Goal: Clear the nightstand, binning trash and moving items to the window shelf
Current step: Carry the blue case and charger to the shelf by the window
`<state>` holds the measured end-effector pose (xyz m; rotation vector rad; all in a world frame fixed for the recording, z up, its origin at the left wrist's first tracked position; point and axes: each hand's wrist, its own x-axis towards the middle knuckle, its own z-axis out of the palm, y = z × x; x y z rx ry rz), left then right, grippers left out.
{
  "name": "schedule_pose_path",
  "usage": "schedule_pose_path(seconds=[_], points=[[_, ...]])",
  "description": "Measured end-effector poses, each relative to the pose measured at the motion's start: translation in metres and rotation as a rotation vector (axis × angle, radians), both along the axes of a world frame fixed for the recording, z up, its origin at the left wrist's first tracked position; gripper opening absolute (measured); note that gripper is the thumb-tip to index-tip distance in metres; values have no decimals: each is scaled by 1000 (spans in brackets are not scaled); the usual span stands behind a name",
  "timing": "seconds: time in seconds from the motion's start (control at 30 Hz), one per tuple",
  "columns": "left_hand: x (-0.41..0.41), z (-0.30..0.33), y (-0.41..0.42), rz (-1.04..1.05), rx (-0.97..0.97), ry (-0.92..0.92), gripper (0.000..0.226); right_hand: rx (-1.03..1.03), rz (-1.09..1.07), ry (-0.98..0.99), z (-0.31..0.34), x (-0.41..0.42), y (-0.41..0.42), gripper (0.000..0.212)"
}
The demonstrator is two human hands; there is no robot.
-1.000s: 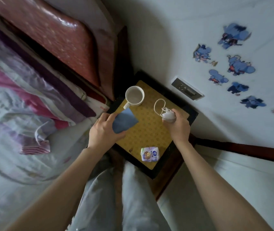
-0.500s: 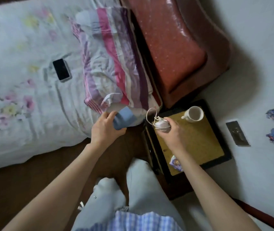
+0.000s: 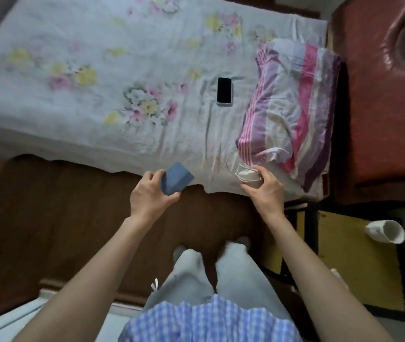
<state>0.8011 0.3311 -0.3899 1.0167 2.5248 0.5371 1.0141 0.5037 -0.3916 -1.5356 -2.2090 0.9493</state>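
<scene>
The left hand (image 3: 150, 197) is closed round a blue box (image 3: 175, 178); the right hand (image 3: 265, 187) grips a white charger (image 3: 248, 177), its cord (image 3: 232, 164) looping loose toward 11 o'clock. That loop could snag the bedding (image 3: 292, 114) and tug the charger free. The nightstand (image 3: 359, 262) at 4 o'clock holds a cup (image 3: 387, 232)

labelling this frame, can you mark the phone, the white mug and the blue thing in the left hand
phone (image 3: 224, 90): head view, middle of its dark screen
white mug (image 3: 387, 231): head view, its outer side wall
blue object (image 3: 176, 178): head view, its upper flat face
</scene>
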Motion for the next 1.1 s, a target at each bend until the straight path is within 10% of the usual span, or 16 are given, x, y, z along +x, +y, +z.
schedule_pose_path(seconds=[1.1], points=[[-410, 43, -270, 1282, 69, 127, 69, -99, 1184, 114, 42, -715, -168, 50]])
